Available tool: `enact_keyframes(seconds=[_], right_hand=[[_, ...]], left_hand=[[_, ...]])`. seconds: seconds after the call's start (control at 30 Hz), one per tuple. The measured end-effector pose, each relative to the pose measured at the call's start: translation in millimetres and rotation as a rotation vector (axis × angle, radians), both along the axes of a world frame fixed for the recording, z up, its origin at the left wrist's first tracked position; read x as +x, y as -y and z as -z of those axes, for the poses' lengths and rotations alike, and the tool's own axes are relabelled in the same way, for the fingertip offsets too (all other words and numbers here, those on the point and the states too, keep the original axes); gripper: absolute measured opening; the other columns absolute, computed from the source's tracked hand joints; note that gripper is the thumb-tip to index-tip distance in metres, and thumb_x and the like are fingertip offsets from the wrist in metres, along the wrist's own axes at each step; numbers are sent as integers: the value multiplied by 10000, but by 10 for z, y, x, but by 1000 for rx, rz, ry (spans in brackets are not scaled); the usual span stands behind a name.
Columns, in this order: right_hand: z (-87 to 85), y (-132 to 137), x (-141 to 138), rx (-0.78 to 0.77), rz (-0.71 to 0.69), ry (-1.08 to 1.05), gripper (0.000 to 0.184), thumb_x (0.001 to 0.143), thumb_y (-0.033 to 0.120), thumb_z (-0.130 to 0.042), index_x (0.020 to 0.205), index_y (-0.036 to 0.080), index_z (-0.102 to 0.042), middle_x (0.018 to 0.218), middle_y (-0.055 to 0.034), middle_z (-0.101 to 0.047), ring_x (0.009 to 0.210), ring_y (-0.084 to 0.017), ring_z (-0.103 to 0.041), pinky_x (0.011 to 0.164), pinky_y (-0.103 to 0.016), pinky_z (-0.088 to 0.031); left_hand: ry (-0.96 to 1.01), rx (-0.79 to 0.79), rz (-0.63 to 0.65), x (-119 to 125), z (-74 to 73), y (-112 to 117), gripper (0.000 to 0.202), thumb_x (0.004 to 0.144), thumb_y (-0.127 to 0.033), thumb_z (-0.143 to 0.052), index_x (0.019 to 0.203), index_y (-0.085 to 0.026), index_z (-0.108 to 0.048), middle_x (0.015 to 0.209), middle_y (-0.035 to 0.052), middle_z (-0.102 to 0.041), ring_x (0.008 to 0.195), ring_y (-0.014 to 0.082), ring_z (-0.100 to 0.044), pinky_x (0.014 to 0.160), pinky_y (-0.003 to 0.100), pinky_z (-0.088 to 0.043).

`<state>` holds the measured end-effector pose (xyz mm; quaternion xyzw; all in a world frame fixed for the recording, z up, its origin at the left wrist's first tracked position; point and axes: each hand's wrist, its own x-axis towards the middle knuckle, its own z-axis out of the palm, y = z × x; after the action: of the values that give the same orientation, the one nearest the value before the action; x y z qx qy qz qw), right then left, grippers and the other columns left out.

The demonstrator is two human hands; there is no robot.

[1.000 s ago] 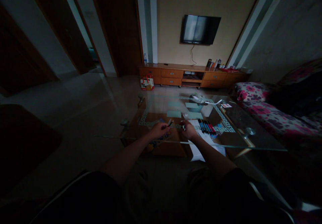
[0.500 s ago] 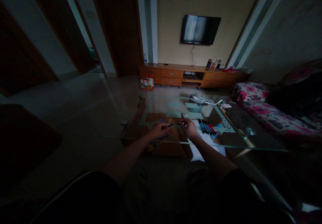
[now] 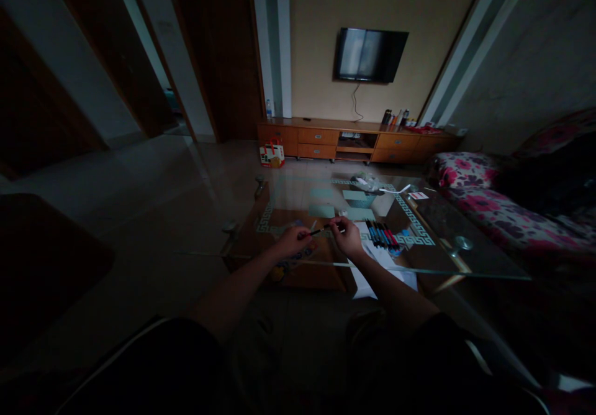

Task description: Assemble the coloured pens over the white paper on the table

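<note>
Both my hands are over the near edge of a glass coffee table (image 3: 437,259). My left hand (image 3: 294,241) is closed round a thin dark pen (image 3: 320,231) that points right. My right hand (image 3: 348,236) is closed in a pinch at the pen's right end; what its fingers hold there is too small to make out. Just right of my right hand, several pens (image 3: 382,233), blue, black and red, lie side by side on a white sheet of paper (image 3: 379,259).
A small basket (image 3: 362,199), light cards and scraps lie farther back on the table. A floral sofa (image 3: 493,207) stands at the right. A wooden TV cabinet (image 3: 354,140) and a wall TV (image 3: 370,54) are at the far wall. A dark chair (image 3: 41,259) is at the left.
My right hand has risen from the tabletop and come to the right end of the pen that my left hand holds. My left hand has barely moved.
</note>
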<state>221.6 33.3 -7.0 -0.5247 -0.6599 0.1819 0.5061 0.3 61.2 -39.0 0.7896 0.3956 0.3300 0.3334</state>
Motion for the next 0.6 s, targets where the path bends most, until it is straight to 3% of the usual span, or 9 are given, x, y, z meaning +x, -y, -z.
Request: enact_keyframes(seconds=[0.6], right_hand=[[-6, 36, -42, -8, -84, -24, 326, 875, 466, -557, 929, 169, -679, 884, -84, -726, 723, -193, -647, 687, -309, -509]], left_hand=[[29, -20, 21, 17, -70, 44, 236, 849, -315, -592, 940, -129, -706, 827, 47, -705, 706, 152, -615, 666, 241, -461]])
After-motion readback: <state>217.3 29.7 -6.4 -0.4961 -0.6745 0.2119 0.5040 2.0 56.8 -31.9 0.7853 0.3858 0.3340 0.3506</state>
